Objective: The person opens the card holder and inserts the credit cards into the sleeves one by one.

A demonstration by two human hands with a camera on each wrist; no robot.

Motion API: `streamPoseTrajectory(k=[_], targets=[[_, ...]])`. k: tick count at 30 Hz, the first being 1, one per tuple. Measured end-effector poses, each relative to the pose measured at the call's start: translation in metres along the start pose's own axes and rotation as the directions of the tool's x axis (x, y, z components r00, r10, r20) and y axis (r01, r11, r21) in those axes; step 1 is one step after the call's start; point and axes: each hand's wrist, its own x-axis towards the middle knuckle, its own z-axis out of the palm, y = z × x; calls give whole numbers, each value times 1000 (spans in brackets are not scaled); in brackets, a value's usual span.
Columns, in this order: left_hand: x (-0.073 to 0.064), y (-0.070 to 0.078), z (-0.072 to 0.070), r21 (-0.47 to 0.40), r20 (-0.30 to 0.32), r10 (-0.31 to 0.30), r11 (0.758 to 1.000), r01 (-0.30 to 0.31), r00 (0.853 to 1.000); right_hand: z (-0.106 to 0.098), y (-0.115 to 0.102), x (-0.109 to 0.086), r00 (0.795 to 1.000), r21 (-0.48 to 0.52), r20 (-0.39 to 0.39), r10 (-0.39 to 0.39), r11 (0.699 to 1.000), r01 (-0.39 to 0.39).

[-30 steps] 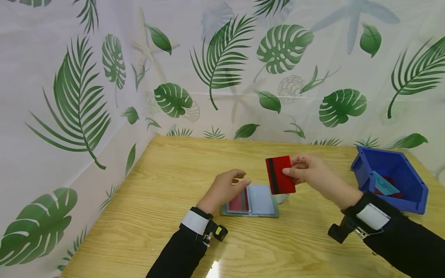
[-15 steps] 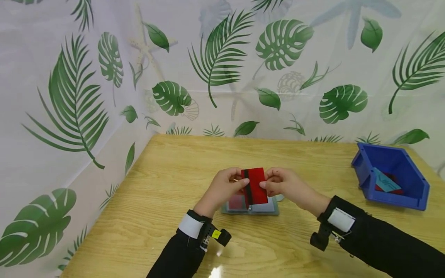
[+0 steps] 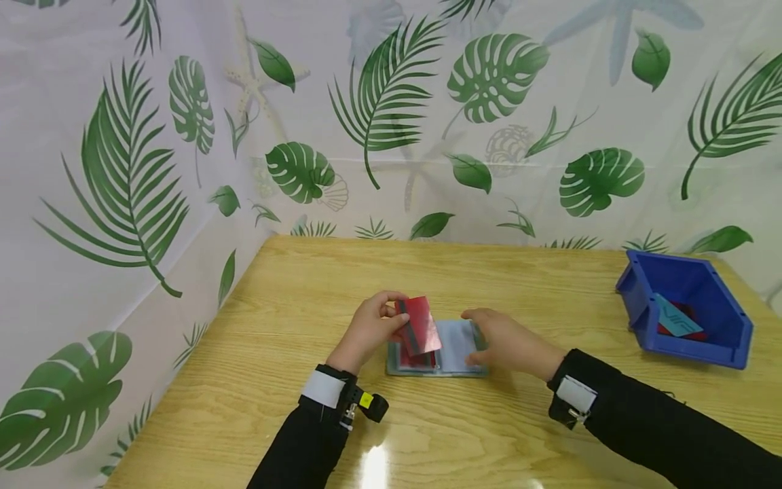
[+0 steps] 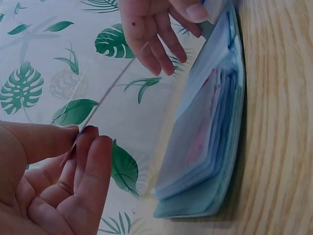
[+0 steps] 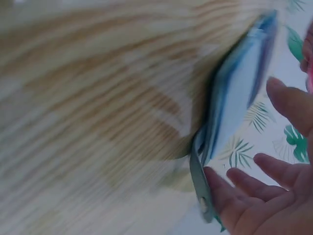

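My left hand pinches a red card with a dark stripe by its left edge. In the left wrist view the card shows edge-on, between thumb and fingertips. Beneath it on the table lies an opened card holder with clear sleeves and a pale green cover; a red card shows in its left sleeves. My right hand is at the holder's right side, fingers spread and holding nothing. In the right wrist view its fingertips are close by the holder's snap strap.
A blue bin stands at the right of the wooden table, with a teal card and something red inside. A leaf-printed cloth hangs behind the table and along its left side.
The red card has passed from my right hand to my left and moved left, over the holder. My right hand has let go and come to the holder's right side.
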Motion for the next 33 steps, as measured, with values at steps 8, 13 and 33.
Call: streamPoseTrajectory(k=[8, 13, 33], targets=[[1, -12, 4, 106, -5, -35, 994, 36, 999, 13, -3, -1, 999, -165, 51, -14, 986, 22], [2, -18, 8, 173, -10, -40, 984, 41, 999, 12, -2, 2, 997, -171, 73, 22, 985, -9], [2, -7, 16, 539, -139, 13, 840, 65, 990, 10, -1, -2, 997, -183, 78, -15, 983, 29]])
